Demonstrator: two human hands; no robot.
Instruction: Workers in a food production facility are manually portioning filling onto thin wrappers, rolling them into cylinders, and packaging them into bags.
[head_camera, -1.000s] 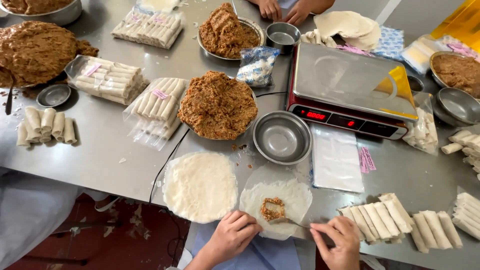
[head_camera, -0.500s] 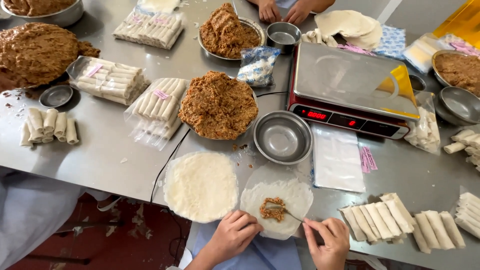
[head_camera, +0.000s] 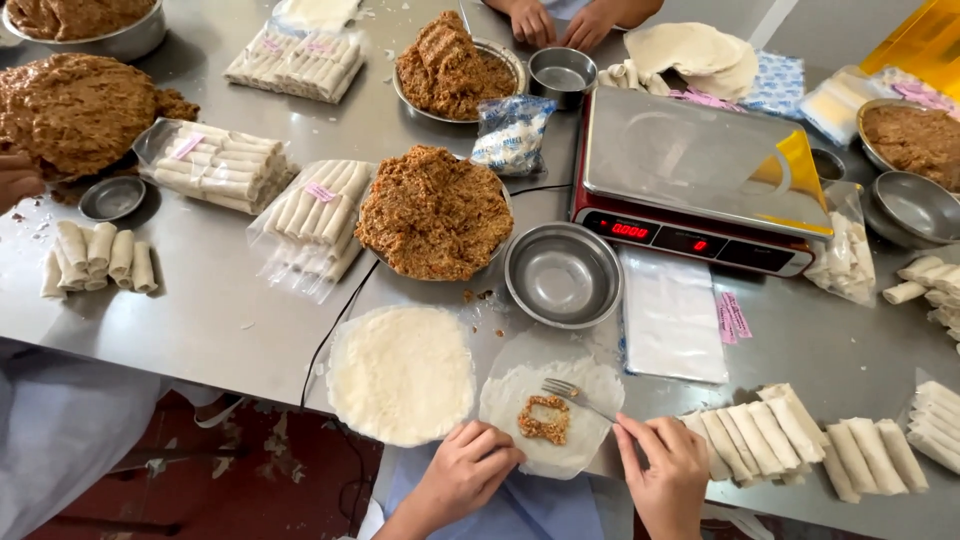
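Note:
My right hand (head_camera: 668, 478) grips a metal fork (head_camera: 575, 396) whose tines rest by a small lump of brown filling (head_camera: 544, 420) on a thin round wrapper (head_camera: 590, 395). My left hand (head_camera: 466, 470) presses the wrapper's near edge with its fingertips. A stack of white round wrappers (head_camera: 400, 372) lies just left of it. Behind them sits a heaped plate of brown filling (head_camera: 434, 211).
An empty steel bowl (head_camera: 563, 273), a digital scale (head_camera: 700, 175) and a clear plastic bag (head_camera: 670, 315) stand behind the wrapper. Finished rolls (head_camera: 780, 440) lie to my right, bagged rolls (head_camera: 310, 215) to the left. Another person's hands (head_camera: 560, 20) work at the far side.
The fork left the filling lump and its tines now rest beyond it on the wrapper. My left hand stays on the wrapper's edge.

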